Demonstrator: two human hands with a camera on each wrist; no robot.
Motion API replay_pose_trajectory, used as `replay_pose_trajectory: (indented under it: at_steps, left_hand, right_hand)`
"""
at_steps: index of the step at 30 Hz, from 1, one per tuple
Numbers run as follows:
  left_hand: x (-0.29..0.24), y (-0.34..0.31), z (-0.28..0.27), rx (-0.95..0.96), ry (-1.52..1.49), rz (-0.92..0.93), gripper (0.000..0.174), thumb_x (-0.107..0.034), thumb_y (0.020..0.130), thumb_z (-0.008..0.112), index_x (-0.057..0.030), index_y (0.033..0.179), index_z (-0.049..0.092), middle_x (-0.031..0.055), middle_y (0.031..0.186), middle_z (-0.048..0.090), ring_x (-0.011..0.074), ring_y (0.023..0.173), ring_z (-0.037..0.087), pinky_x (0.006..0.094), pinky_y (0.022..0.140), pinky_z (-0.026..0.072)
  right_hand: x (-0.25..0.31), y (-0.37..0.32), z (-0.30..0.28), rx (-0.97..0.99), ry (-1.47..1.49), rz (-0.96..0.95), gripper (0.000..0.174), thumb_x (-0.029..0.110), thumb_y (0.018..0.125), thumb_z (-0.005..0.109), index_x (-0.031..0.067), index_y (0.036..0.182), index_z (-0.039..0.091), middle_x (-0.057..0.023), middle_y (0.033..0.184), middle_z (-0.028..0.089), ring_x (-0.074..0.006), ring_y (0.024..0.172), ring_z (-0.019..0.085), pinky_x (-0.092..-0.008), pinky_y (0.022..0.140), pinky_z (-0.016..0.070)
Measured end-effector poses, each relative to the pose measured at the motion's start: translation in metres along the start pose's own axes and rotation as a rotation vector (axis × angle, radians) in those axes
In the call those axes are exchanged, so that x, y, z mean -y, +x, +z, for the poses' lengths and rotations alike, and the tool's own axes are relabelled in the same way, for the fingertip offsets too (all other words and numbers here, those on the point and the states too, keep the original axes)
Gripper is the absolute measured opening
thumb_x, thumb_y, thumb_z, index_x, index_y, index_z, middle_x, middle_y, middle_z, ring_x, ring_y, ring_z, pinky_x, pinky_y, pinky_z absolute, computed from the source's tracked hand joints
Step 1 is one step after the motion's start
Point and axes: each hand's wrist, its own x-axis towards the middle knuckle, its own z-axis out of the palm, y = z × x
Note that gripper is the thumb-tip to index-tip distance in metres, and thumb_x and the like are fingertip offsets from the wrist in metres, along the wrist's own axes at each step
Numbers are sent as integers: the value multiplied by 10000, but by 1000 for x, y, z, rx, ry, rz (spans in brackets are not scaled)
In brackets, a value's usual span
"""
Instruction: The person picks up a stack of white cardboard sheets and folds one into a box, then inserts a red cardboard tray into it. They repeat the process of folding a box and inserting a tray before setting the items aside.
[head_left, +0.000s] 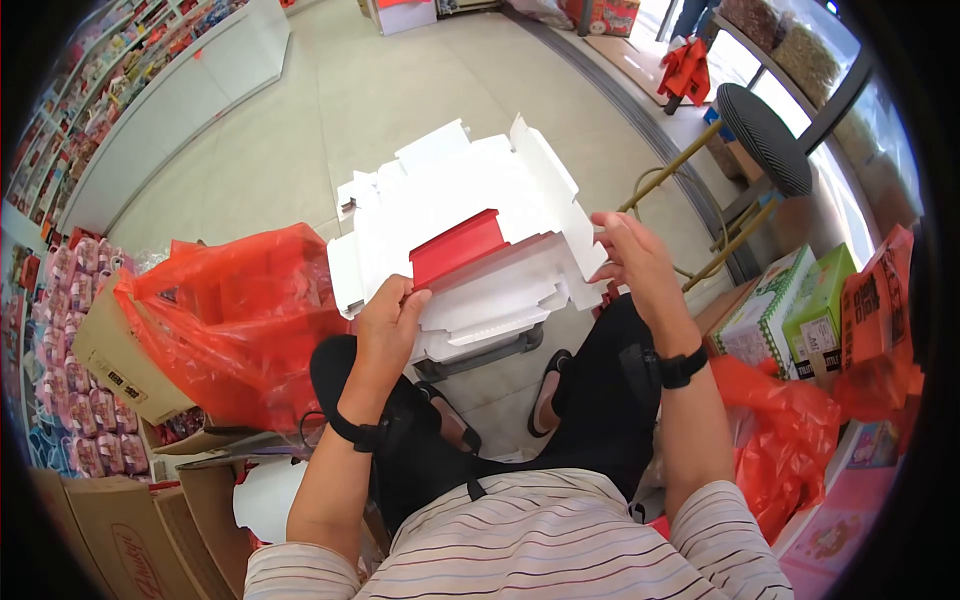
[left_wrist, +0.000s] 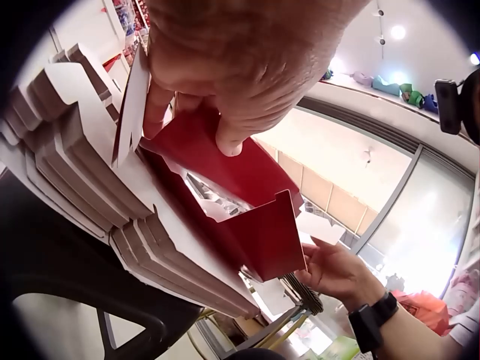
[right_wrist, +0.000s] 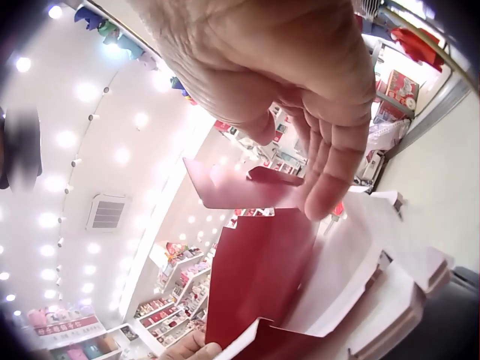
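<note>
A stack of die-cut card sheets, white on the upper side point(head_left: 460, 190), lies in front of the person's knees. The top sheet is partly folded up, showing a red panel point(head_left: 458, 248). The left hand point(head_left: 385, 325) pinches this red card near its left end; in the left wrist view, the thumb of the left hand point(left_wrist: 240, 67) lies on the red face point(left_wrist: 232, 169). At the sheet's right side, the right hand point(head_left: 640, 265) has its fingers against a white flap; the right wrist view has the fingers of the right hand point(right_wrist: 300, 97) loosely bent beside a raised flap point(right_wrist: 240, 187).
A red plastic bag point(head_left: 250, 320) and cartons point(head_left: 130, 350) stand on the left. To the right are a stool point(head_left: 765, 140), a green box point(head_left: 820, 315) and another red bag point(head_left: 790, 430). Shelves of goods point(head_left: 90, 110) line the far left.
</note>
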Motion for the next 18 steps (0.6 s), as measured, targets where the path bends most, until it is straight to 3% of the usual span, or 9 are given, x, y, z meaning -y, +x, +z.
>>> replay_pose_trajectory:
  at_steps: [3, 7, 10, 13, 16, 18]
  left_hand:
    - [4, -2, 1, 2, 10, 52, 181, -126, 979, 723, -15, 947, 583, 76, 739, 541, 166, 675, 499, 309, 643, 465]
    - [0, -2, -3, 52, 143, 71, 209, -164, 969, 743, -21, 1039, 608, 130, 834, 623, 199, 749, 590, 340, 706, 507]
    - [-7, -4, -11, 84, 174, 57, 276, -192, 987, 736, -12, 1154, 610, 71, 995, 667, 153, 882, 595, 305, 823, 507]
    - [-7, -4, -15, 146, -170, -47, 363, -231, 984, 739, -16, 1240, 597, 95, 1135, 664, 162, 1035, 602, 308, 958, 481]
    - [-7, -5, -25, 335, -188, -83, 428, -276, 970, 761, -21, 1273, 599, 104, 1200, 697, 250, 1182, 647, 371, 1032, 492]
    - [-6, -7, -27, 389, -47, 108, 423, -279, 968, 756, -33, 1290, 633, 126, 1235, 687, 277, 1279, 601, 387, 1080, 457]
  right_hand:
    - [3, 26, 18, 208, 172, 183, 555, 447, 1064, 581, -63, 1283, 604, -155, 1071, 713, -219, 843, 714, -358, 729, 634]
    - [-14, 54, 38, 386, -40, 253, 592, 480, 1031, 632, -55, 1283, 603, -153, 1090, 714, -232, 835, 748, -333, 660, 632]
    - [-17, 57, 52, 331, -71, 221, 568, 441, 1011, 675, -76, 1235, 606, -182, 1077, 715, -242, 812, 755, -328, 637, 633]
    - [-21, 60, 52, 326, -23, 286, 518, 403, 1001, 694, -63, 1215, 620, -171, 1058, 713, -226, 820, 752, -331, 633, 635]
    - [-31, 63, 50, 321, -68, 291, 461, 369, 988, 716, -49, 1168, 638, -156, 1041, 716, -196, 833, 732, -323, 691, 625]
    - [-45, 69, 50, 293, -27, 243, 392, 320, 976, 719, -38, 1122, 649, -136, 1007, 717, -171, 818, 710, -303, 702, 600]
